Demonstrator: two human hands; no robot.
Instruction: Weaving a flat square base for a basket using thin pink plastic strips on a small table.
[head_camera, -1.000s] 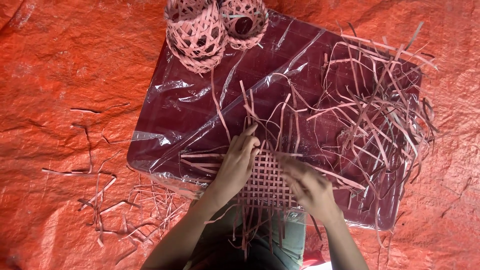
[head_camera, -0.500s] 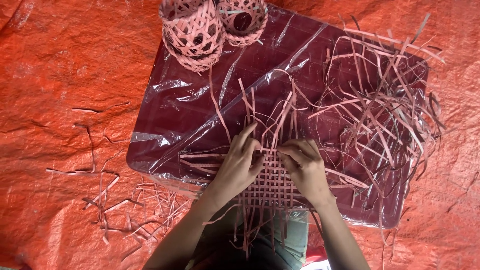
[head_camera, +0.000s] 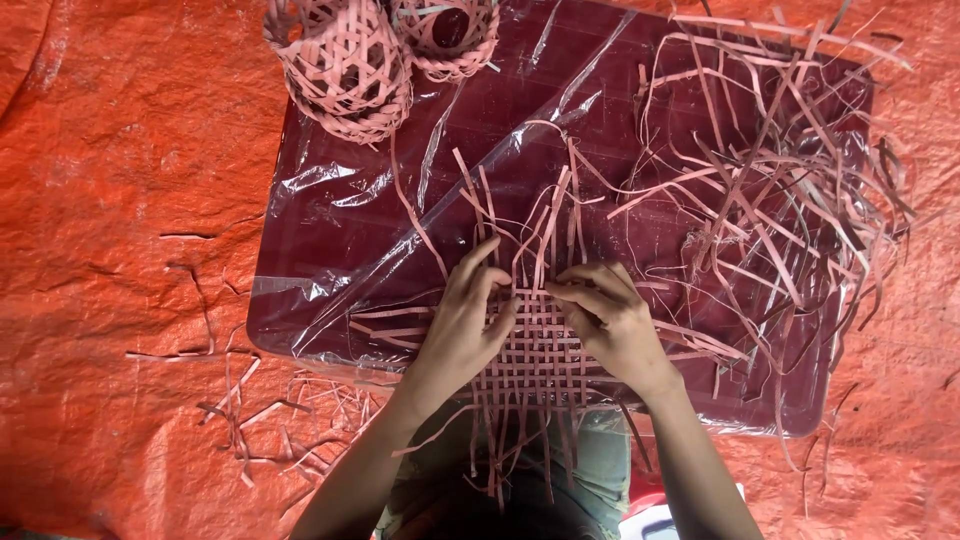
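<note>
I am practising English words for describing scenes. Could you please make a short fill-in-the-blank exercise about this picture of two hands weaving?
1. Both hands, the left hand and the right hand, rest on a flat woven ____ of thin strips.
2. The dark board under the work is covered with clear ____.
3. At the board's top left corner stand ____ small woven baskets.
4. The loose strips are piled on the board's ____ side.

Missing words: mat; plastic; two; right
</note>
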